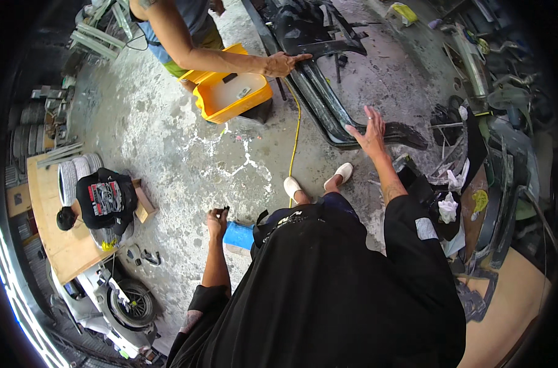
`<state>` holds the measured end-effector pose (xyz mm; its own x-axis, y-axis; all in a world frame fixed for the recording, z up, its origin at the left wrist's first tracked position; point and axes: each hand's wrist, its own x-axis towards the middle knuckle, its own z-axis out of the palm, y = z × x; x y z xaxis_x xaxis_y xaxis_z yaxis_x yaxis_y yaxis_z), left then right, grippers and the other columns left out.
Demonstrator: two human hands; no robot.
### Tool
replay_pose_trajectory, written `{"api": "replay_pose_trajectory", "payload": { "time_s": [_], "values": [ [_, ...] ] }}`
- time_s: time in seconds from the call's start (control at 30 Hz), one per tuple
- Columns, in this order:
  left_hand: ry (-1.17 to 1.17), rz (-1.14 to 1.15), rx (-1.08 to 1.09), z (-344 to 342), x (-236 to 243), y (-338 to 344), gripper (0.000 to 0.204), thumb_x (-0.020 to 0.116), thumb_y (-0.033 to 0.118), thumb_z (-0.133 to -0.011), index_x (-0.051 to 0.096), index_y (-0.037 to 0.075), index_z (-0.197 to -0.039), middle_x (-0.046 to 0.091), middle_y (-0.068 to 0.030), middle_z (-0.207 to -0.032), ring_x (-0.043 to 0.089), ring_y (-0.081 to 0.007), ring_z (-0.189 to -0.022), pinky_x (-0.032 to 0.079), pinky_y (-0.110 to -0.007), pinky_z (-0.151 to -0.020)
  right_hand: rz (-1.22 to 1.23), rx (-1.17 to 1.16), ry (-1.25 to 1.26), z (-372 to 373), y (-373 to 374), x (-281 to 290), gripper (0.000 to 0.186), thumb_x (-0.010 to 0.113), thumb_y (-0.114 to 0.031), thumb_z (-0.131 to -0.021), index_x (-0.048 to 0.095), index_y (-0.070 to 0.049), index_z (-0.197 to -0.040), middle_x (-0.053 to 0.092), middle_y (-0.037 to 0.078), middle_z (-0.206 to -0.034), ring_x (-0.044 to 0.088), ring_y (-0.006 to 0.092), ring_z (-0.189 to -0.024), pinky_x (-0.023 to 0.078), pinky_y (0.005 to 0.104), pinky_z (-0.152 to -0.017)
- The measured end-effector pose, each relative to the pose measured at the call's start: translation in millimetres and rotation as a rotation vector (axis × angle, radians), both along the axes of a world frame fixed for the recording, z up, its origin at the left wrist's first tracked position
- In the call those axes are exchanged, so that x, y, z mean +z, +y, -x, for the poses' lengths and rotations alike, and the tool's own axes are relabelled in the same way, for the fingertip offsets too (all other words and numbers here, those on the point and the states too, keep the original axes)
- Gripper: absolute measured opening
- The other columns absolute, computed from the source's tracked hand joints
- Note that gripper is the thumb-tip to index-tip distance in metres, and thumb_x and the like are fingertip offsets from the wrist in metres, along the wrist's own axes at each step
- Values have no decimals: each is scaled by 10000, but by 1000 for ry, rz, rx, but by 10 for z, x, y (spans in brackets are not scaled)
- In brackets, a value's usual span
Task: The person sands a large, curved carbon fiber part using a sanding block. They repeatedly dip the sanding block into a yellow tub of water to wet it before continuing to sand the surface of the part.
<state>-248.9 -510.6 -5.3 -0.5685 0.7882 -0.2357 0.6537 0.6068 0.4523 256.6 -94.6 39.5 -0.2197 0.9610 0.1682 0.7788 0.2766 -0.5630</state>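
Note:
My right hand (372, 136) is spread open at the near end of a long black car bumper (315, 98). Its fingertips are over or against the glossy, partly woven-looking surface; whether they touch I cannot tell. Down at my left side, my left hand (217, 222) is closed around a small black object (225, 210), too small to name. A blue-topped block (238, 235) lies just beyond it on the floor. Across from me, another person's hand (285, 64) points at or touches the bumper's middle.
An open yellow case (233, 101) with a whitish tray stands by the other person. A yellow cord (296, 141) crosses the floor toward my feet. At left, someone bends over a wooden board (52, 211) near tyres and a motorcycle (129, 303). Scrap parts (505, 141) crowd the right.

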Motion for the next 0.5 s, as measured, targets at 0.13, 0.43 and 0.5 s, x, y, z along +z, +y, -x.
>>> {"api": "replay_pose_trajectory", "payload": {
  "time_s": [0.13, 0.43, 0.5],
  "values": [
    [-184, 133, 95, -111, -409, -395, 200, 816, 153, -848, 744, -24, -904, 753, -188, -843, 722, -337, -803, 567, -437, -761, -106, -85, -54, -391, -579, 183, 881, 804, -495, -892, 427, -68, -1565, 430, 254, -1567, 365, 473, -1471, 279, 573, -1213],
    [-225, 96, 33, -245, -576, 217, 298, 823, 268, -862, 772, -11, -956, 739, -227, -954, 720, -387, -905, 566, -460, -813, 861, -532, 39, -1655, -2883, -1059, 806, 644, -608, -967, 547, 42, -1433, 581, 312, -1382, 573, 448, -1259, 448, 479, -1074],
    [-181, -1, -27, -208, -543, 425, 284, 820, 258, -872, 769, -6, -963, 732, -228, -977, 711, -391, -929, 559, -459, -829, 1421, -576, 57, -1864, -3335, -1255, 714, 691, -576, -932, 624, -15, -1368, 694, 233, -1201, 707, 375, -999, 576, 502, -822]
  ]
}}
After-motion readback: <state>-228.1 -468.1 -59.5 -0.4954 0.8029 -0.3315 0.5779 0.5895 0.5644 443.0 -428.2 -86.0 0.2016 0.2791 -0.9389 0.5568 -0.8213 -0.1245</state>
